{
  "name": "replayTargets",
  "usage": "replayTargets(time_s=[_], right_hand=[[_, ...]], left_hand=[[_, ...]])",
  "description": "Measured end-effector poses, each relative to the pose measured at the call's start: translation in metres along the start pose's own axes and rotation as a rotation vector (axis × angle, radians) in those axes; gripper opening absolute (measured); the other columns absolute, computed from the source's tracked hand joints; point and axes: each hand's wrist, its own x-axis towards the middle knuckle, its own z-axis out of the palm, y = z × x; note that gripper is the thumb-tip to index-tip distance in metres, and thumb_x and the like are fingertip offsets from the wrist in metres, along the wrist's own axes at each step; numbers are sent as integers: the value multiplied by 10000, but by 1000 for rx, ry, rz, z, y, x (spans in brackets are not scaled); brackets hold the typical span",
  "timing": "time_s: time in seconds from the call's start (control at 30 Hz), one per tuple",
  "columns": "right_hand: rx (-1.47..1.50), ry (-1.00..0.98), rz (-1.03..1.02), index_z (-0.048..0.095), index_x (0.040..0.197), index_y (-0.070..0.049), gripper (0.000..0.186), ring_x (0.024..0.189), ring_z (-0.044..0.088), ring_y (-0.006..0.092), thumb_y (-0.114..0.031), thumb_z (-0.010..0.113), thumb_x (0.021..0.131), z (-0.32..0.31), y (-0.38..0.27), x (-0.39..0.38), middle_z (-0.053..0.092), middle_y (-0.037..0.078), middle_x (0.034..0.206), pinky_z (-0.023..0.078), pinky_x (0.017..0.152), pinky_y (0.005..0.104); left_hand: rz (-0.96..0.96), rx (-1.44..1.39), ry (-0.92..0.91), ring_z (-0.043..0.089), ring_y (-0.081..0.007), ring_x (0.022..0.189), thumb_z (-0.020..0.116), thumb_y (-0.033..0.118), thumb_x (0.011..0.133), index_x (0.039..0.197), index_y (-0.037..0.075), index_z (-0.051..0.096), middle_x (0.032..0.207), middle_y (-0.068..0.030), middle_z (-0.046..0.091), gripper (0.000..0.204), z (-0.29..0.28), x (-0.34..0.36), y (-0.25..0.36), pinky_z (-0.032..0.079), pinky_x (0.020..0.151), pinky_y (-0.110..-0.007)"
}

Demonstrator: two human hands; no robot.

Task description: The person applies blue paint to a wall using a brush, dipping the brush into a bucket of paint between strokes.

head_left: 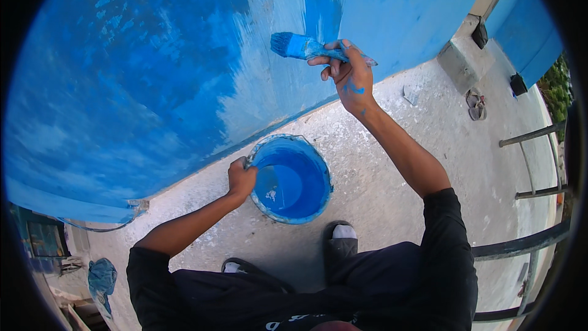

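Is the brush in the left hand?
No, the right hand holds the brush, while the left hand grips the rim of the bucket.

The place seems to be an outdoor terrace or walkway beside a building. From nine to one o'clock there stands a wall (165, 86) in several blues, with pale, streaky parts. The floor (484, 171) is rough, whitish and daylit. At four o'clock there is a dark railing (520, 246), and before three o'clock green leaves (556, 89). A paint-smeared bucket (318, 181) and brush (303, 46), at centre and twelve o'clock, indicate painting work.
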Motion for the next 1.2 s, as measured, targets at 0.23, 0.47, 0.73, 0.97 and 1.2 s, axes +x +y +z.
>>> replayTargets(time_s=[0.23, 0.47, 0.73, 0.97, 1.2], right_hand=[[40, 219, -317, 527, 1046, 36, 335, 863, 683, 309, -287, 488, 962, 40, -15, 30, 535, 85, 641, 531, 620, 366], [-99, 491, 98, 530, 1024, 33, 278, 847, 686, 283, -223, 443, 962, -24, 88, -48, 531, 88, 665, 546, 640, 358], [-25, 516, -31, 529, 968, 90, 256, 778, 697, 298, -151, 447, 930, 11, 36, 7, 438, 43, 563, 562, 675, 344], [209, 144, -407, 543, 1045, -21, 234, 965, 649, 267, -240, 486, 988, 56, -59, 48, 535, 48, 647, 516, 710, 306], [51, 395, -163, 497, 999, 49, 275, 838, 671, 309, -214, 422, 969, -25, 47, 0, 493, 87, 686, 566, 787, 362]], left_hand=[[-28, -45, -34, 583, -238, 604, 561, 80, 725, 754, -44, 560, 654, -160, 591, 128, -2, -6, 22, 435, 582, -393], [-27, -21, -41, 564, -224, 565, 554, 82, 730, 744, -42, 549, 643, -155, 590, 124, -6, -7, 19, 430, 561, -392], [32, -14, -29, 553, -240, 571, 551, 94, 737, 708, -35, 508, 617, -176, 544, 139, 0, -3, 8, 415, 568, -407], [-9, -1, -44, 521, -223, 561, 557, 93, 731, 704, -32, 502, 606, -163, 528, 139, -3, -1, 15, 407, 568, -401], [18, 2, -48, 531, -226, 556, 562, 85, 724, 700, -28, 511, 602, -158, 532, 126, 3, 5, 16, 405, 555, -403]])
